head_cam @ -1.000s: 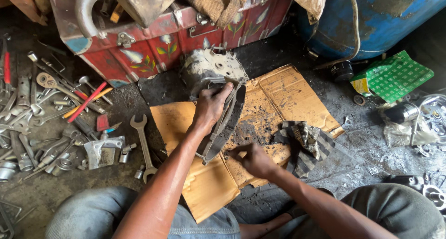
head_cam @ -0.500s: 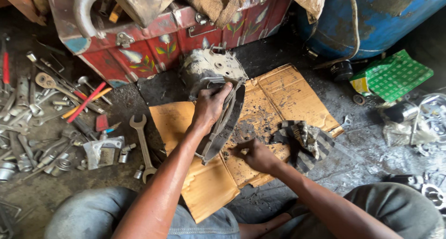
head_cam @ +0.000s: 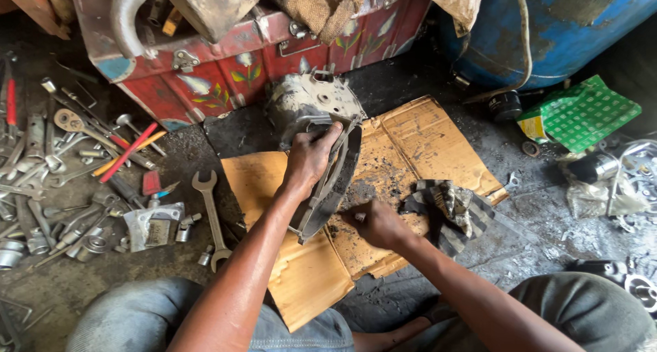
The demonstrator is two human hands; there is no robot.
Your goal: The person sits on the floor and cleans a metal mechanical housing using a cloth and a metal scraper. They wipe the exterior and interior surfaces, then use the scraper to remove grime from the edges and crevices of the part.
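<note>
Head view: the left hand (head_cam: pixel 309 158) is gripping the upright engine casing (head_cam: pixel 316 129) while the right hand (head_cam: pixel 378 224), fingers curled, has been edging closer to its grimy lower edge on the cardboard (head_cam: pixel 424 143).

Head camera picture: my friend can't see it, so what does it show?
A person's left hand holds a grimy metal engine cover upright on torn cardboard, while the right hand pinches something small beside a striped rag. Wrenches lie to the left, near a red painted box.
</note>
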